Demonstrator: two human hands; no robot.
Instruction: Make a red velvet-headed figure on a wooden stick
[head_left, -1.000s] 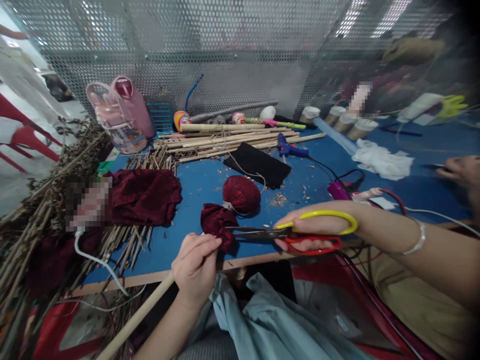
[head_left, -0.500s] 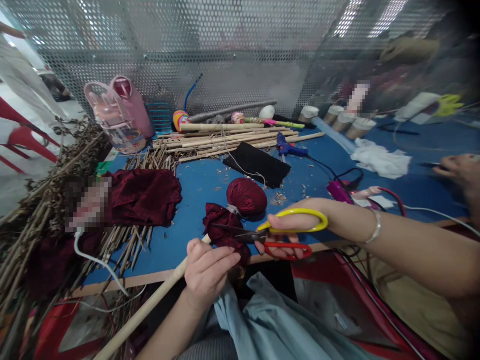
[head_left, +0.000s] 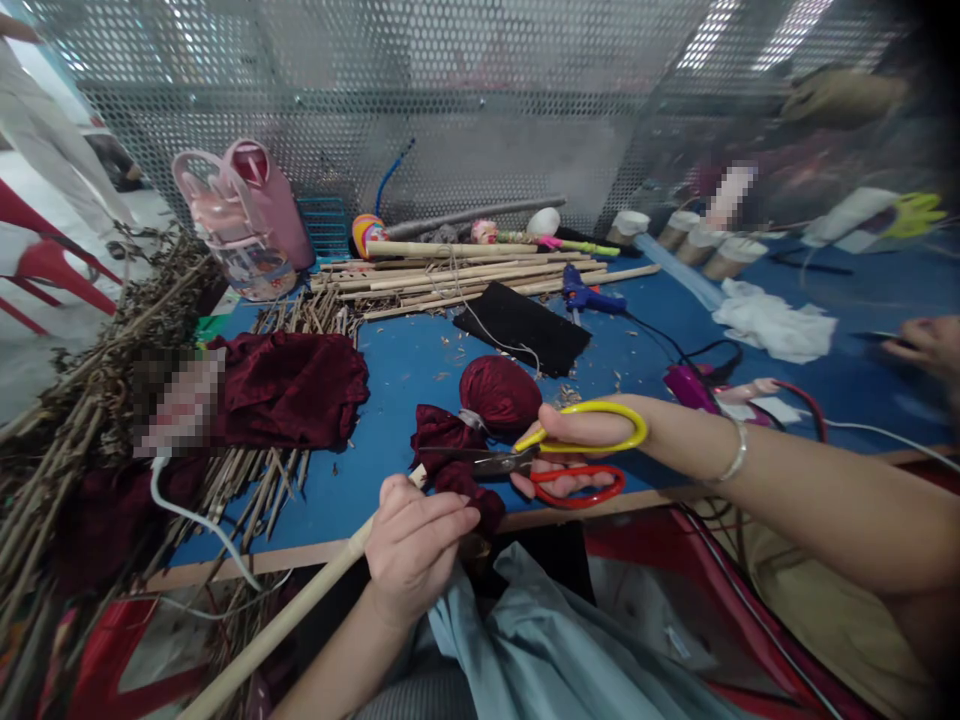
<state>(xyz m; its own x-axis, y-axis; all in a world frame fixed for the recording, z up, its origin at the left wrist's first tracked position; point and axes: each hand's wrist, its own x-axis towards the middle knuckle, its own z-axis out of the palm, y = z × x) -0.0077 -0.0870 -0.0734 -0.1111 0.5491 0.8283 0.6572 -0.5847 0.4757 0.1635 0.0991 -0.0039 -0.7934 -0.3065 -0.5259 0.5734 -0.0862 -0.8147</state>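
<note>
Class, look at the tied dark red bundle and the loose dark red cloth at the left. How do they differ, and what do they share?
The tied bundle bulges into a ball; the loose cloth lies low and spread out. A pale tie cinches the bundle; none shows on the loose cloth. The scissors are at the bundle's trailing end, but away from the loose cloth. Both are wrinkled, dark red fabric.

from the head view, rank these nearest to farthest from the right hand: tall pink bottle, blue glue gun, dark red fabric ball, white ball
From the right hand:
1. dark red fabric ball, just beyond the hand, to its left
2. blue glue gun, farther forward on the table
3. white ball, behind the glue gun, near the mesh
4. tall pink bottle, far left at the back
</note>
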